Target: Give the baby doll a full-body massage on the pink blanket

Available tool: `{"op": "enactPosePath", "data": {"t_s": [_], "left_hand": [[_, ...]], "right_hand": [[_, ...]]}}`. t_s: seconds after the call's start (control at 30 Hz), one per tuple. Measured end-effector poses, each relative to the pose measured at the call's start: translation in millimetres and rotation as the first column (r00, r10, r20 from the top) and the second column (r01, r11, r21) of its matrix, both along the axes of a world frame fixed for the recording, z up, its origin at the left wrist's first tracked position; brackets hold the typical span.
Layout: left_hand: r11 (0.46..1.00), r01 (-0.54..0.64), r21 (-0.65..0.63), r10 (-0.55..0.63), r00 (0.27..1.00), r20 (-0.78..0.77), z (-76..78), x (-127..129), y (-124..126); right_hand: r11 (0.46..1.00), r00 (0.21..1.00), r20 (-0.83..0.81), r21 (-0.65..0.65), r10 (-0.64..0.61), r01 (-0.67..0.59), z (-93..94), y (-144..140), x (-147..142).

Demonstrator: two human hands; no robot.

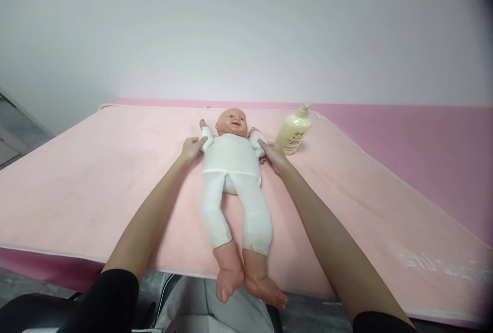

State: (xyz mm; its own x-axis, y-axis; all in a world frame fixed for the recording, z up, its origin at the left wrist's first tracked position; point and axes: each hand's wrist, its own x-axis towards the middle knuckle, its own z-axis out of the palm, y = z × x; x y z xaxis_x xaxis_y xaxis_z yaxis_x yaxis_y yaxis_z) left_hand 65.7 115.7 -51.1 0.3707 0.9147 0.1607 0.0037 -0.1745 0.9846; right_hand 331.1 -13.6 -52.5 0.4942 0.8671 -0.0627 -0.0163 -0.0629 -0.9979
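A baby doll (234, 169) in white clothes lies on its back on a pink towel (96, 179), head away from me, bare feet hanging over the near edge. My left hand (191, 148) grips the doll's upper arm on the left side. My right hand (271, 152) grips the doll's other upper arm. Both of my forearms stretch along the doll's sides.
A cream lotion pump bottle (294, 132) stands just right of the doll's head, close to my right hand. The towel covers a darker pink table (431, 138). A white partition wall (246, 35) rises behind. Grey floor shows at far left.
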Motion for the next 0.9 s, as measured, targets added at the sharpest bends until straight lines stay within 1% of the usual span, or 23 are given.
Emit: {"op": "enactPosePath", "data": {"t_s": [0.07, 0.27, 0.43, 0.6, 0.7, 0.8, 0.9], "left_hand": [[1.0, 0.019, 0.011, -0.019, 1.0, 0.007, 0.1, 0, -1], [0.989, 0.149, 0.012, -0.149, 0.982, 0.114, 5.3, -2, -9], [0.981, 0.194, 0.031, -0.196, 0.969, 0.149, 9.3, -6, -12], [0.969, 0.248, 0.006, -0.245, 0.953, 0.177, 10.5, -10, -10], [0.969, 0.245, -0.031, -0.235, 0.954, 0.188, 8.6, -13, -7], [0.965, 0.236, -0.114, -0.21, 0.957, 0.199, 5.5, -15, -3], [0.96, 0.233, -0.157, -0.206, 0.963, 0.172, 4.0, -17, -2]], "right_hand": [[1.0, 1.0, -0.003, 0.016, 0.008, -0.008, -0.3, -1, 0], [0.994, 0.995, -0.071, 0.085, 0.068, -0.062, -0.1, -7, 2], [0.987, 0.99, -0.088, 0.12, 0.114, -0.103, -1.1, -11, 5], [0.965, 0.972, -0.081, 0.164, 0.219, -0.204, 0.0, -17, 8], [0.95, 0.96, -0.071, 0.177, 0.271, -0.256, -0.9, -20, 12], [0.941, 0.953, -0.051, 0.187, 0.297, -0.284, -2.5, -21, 17], [0.923, 0.942, -0.038, 0.217, 0.333, -0.317, -2.5, -22, 20]]}}
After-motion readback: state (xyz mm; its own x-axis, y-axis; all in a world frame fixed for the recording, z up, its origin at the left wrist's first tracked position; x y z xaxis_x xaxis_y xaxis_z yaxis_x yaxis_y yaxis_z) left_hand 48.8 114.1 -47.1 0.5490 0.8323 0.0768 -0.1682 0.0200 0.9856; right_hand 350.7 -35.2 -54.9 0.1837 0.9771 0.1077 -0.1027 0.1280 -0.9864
